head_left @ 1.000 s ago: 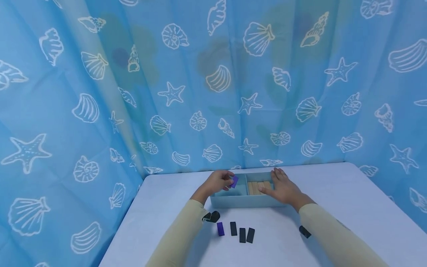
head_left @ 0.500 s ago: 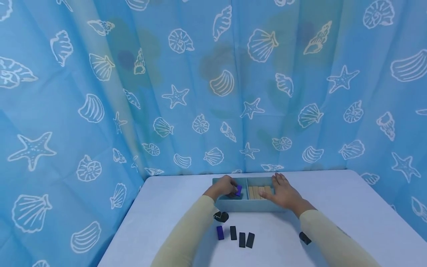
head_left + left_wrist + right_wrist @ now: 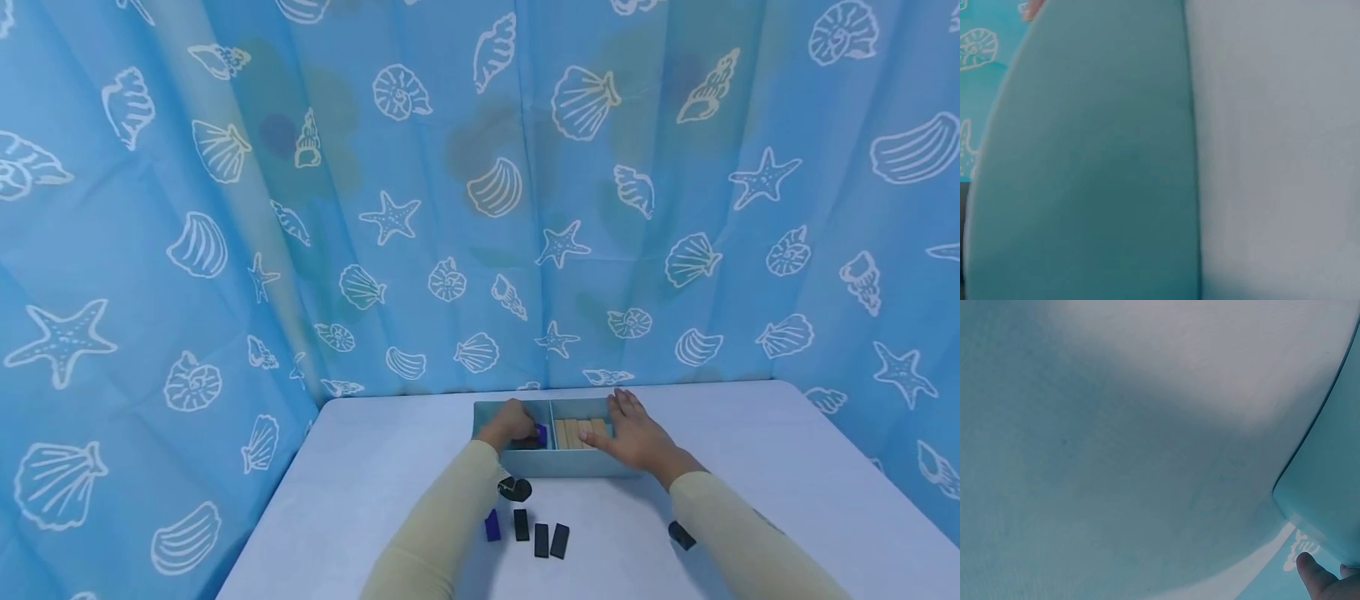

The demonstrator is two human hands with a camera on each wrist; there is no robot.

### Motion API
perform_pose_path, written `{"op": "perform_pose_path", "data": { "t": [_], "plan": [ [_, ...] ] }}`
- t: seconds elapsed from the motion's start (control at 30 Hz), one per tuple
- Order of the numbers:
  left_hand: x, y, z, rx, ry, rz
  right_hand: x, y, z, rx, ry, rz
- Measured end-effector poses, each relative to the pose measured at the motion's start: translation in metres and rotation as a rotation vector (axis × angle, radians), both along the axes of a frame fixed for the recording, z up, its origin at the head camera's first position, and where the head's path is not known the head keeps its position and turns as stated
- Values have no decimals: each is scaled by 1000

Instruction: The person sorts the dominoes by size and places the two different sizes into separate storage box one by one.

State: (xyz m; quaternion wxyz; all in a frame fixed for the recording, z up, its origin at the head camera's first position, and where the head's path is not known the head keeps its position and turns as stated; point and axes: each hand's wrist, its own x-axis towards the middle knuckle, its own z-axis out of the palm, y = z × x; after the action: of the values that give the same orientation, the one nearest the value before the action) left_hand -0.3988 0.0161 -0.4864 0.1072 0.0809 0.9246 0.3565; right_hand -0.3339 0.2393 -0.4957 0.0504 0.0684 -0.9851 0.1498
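Note:
Reaching down into the left compartment of a light blue divided box [image 3: 585, 463], my left hand [image 3: 516, 421] pinches a purple block [image 3: 542, 434]. Its fingertips are partly hidden behind the hand's back. My right hand [image 3: 637, 433] rests with straight fingers on the box's right end, thumb stretched over the right compartment. Several pale wooden blocks [image 3: 573, 432] stand side by side in that compartment. The box's outer wall [image 3: 1097, 150] fills much of the left wrist view. In the right wrist view, a fingertip [image 3: 1313, 572] shows beside the box corner.
In front of the box lie a purple block [image 3: 492, 526] and three black blocks, one of them a black block [image 3: 521, 525] beside it. A white cloth [image 3: 360, 467] covers the table. A blue shell-print curtain [image 3: 450, 208] hangs behind.
My left hand has moved right and down into the left compartment with the purple block. The right hand has stayed on the box's right end.

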Motion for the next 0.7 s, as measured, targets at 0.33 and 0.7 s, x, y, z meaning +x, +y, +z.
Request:
{"op": "perform_pose_path", "data": {
  "t": [0.33, 0.7],
  "plan": [
    [3, 2, -3, -5, 24, 64, -3, 1, -1, 6, 9, -2],
    [6, 1, -4, 43, 26, 34, 1, 0, 2, 0, -1, 0]
  ]
}}
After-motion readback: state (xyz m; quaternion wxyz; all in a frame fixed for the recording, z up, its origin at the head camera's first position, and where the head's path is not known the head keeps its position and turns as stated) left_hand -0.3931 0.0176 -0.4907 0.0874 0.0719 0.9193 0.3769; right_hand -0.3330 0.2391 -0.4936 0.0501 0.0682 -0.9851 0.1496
